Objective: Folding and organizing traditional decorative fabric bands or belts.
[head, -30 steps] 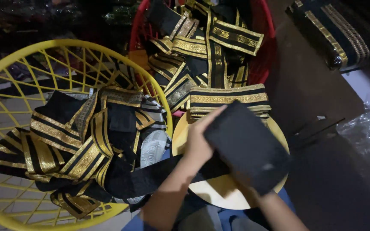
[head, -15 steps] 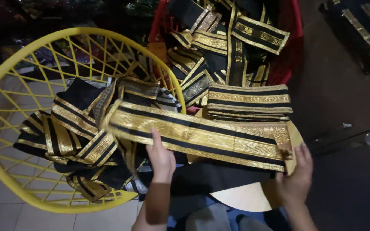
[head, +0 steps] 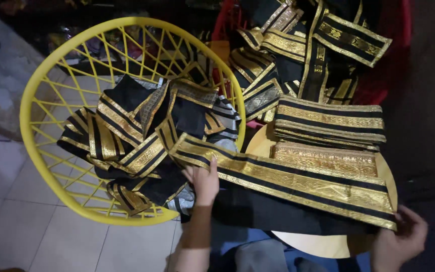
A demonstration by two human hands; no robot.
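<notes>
Your left hand (head: 205, 182) gripped one end of the black-and-gold band (head: 288, 182) and your right hand (head: 397, 241) pinched the other, stretching it flat across the round wooden table (head: 323, 246). Half a second earlier it sat higher; it had since dropped nearer you, below the folded stack (head: 328, 121), beside the yellow basket (head: 41, 85).

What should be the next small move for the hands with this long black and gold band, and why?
Probably fold it: bring the left hand toward the right hand so the ends meet. The black and gold band lies stretched flat across the round wooden board, one hand at each end, and the folded stack behind it holds similar bands already folded.
</notes>
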